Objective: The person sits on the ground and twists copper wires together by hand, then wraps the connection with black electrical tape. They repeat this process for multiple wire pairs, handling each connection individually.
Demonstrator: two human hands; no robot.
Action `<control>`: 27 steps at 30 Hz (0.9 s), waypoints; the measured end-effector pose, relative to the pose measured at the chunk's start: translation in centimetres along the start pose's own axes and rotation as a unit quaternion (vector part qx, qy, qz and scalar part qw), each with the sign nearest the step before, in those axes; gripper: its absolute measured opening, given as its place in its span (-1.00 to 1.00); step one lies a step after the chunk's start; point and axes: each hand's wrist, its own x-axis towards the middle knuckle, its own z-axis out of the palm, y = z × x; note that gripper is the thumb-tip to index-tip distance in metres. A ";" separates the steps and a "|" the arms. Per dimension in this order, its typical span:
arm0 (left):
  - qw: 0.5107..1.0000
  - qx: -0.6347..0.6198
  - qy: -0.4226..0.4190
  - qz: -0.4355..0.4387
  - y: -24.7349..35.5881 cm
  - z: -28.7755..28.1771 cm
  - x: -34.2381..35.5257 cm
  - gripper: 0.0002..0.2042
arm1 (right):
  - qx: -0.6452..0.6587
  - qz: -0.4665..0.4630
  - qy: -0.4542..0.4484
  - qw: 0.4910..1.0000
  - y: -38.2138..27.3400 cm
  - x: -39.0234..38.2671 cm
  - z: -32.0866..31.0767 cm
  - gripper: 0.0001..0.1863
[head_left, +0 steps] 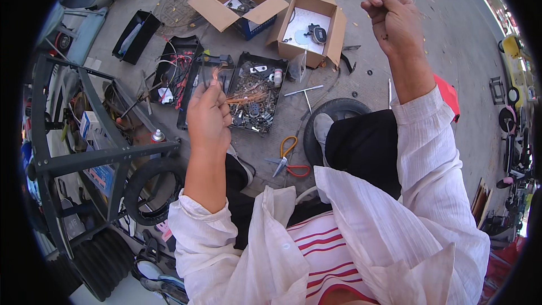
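My left hand [208, 114] is closed in front of the black parts trays, gripping a bundle of thin copper wire [244, 100]. Its strands stick out beside the fingers, and a short copper end shows above the thumb. Raised at the upper right, my right hand [395, 18] has its fingers curled into a pinch; whatever lies between them, if anything, is too small to make out. Beneath the left hand, loose screws and small metal parts [254, 114] fill a black tray. Scissors [279, 164] with one yellow and one red handle lie spread on the ground between my feet.
Two open cardboard boxes [334, 31] stand beyond the trays. A T-shaped wrench [306, 94] lies near a tyre [309, 135] by my right foot. On the left rises a dark metal frame [101, 161], with another tyre [135, 192] against it. A narrow black bin [135, 36] sits far left.
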 end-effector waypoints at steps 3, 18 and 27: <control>0.997 -0.072 -0.008 0.039 0.2 -1.2 1.0 -0.91 | -0.205 -0.065 -0.018 0.976 0.3 -1.8 1.8 -0.91; 0.990 -0.023 -0.142 0.007 -1.2 3.5 -0.8 -0.85 | -0.432 -0.146 -0.296 0.839 3.4 -9.0 9.8 -0.88; 0.988 -0.032 -0.148 0.012 -1.2 3.6 -1.1 -0.84 | -0.413 -0.130 -0.280 0.857 3.6 -9.5 10.0 -0.88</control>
